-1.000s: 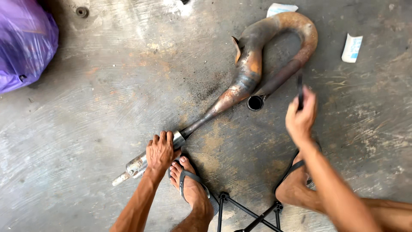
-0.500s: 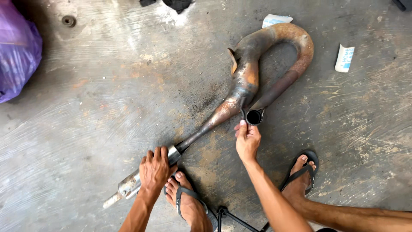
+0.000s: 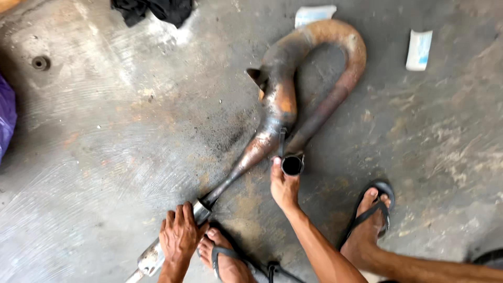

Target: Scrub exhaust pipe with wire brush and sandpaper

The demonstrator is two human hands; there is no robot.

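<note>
A rusty, curved metal exhaust pipe (image 3: 283, 99) lies on the concrete floor (image 3: 105, 147), bent into a hook shape. Its thin silver tail end runs toward the lower left, where my left hand (image 3: 179, 237) presses down on it. My right hand (image 3: 283, 186) is at the pipe's open round mouth (image 3: 292, 165) and grips a thin dark tool (image 3: 282, 142) that stands up beside the mouth. My two feet in sandals (image 3: 226, 262) (image 3: 369, 220) rest on the floor on either side of my right arm.
A dark cloth (image 3: 154, 9) lies at the top edge. Two small white packets (image 3: 420, 50) (image 3: 314, 13) sit near the pipe's bend. A purple bag (image 3: 5, 120) shows at the left edge, and a round floor drain (image 3: 40, 63) is at the upper left.
My right hand came down from the right, with the dark tool, to the pipe's open mouth. The view moved closer. My left hand stayed on the tail end.
</note>
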